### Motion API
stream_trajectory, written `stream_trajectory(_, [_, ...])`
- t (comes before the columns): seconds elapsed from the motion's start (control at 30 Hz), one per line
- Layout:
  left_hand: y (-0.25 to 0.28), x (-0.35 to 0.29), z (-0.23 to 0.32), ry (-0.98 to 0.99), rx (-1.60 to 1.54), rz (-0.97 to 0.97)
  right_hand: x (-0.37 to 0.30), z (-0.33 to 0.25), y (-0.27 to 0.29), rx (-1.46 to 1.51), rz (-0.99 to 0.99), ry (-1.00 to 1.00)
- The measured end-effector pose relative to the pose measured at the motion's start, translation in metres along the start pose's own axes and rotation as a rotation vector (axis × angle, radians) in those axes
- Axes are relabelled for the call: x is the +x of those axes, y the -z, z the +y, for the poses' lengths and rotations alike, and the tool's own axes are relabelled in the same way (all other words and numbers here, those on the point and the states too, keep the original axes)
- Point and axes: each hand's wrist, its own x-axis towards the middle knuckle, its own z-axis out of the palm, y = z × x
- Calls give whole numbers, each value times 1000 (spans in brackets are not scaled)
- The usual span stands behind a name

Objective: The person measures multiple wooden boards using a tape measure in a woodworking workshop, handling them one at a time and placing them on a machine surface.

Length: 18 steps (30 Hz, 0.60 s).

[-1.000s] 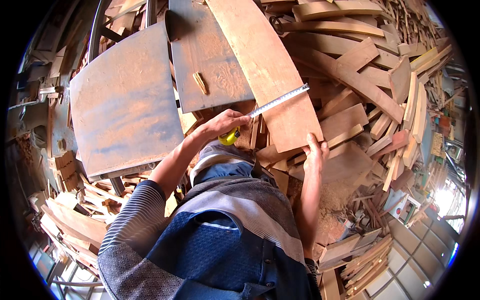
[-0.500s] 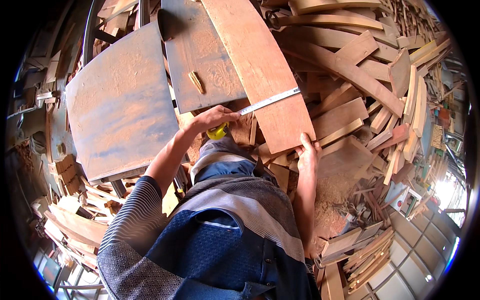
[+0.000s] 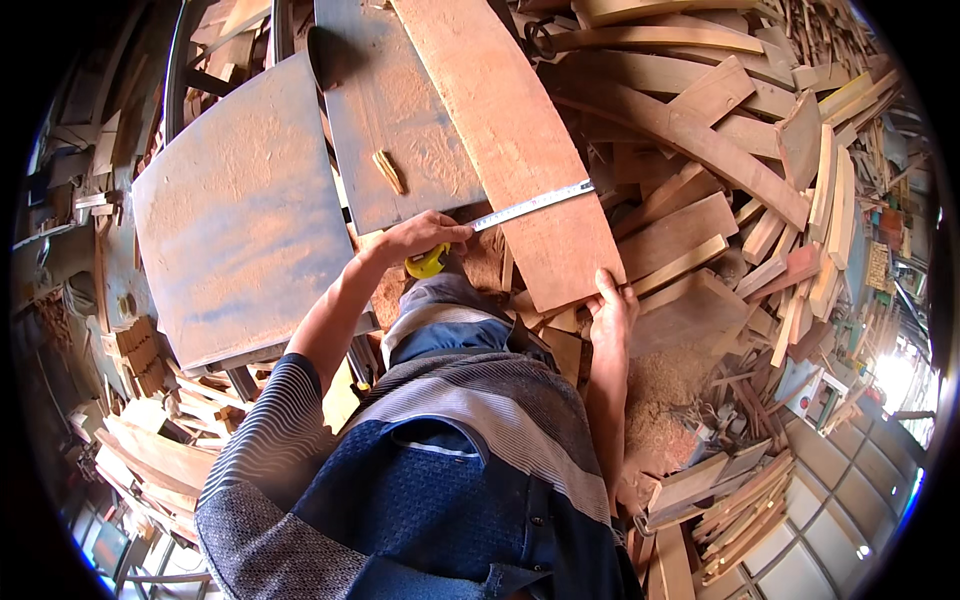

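Note:
A long, wide wooden board [image 3: 500, 115] runs from the top of the view toward me, partly over a metal table plate. My left hand [image 3: 425, 236] is closed on a yellow tape measure [image 3: 428, 262]. The pale tape blade [image 3: 530, 206] stretches from that hand across the board's width, its end at the right edge. At the board's near right corner, my right hand [image 3: 612, 305] grips the wood, thumb on top and the fingers partly hidden at the edge.
Two dusty metal table plates [image 3: 240, 220] lie left of the board; a small wood offcut [image 3: 389, 172] rests on one. Curved planks [image 3: 690, 130] pile up at the right. Sawdust [image 3: 665, 400] and stacked strips [image 3: 745, 515] lie at the lower right.
The board, the tape measure and both hands have shifted slightly left in the view. Both hands keep their hold, and the tape still lies across the board.

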Motion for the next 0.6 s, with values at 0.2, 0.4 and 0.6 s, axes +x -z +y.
stream_trajectory(0.2, [-3, -8, 14, 34, 45, -7, -3, -1, -2, 26, -25, -20])
stream_trajectory(0.4, [-22, -8, 8, 29, 52, -142, 4, 8, 1, 89, -69, -20])
stream_trajectory(0.6, [-39, -12, 0, 25, 43, -173, 11, 16, 4, 80, -85, -62])
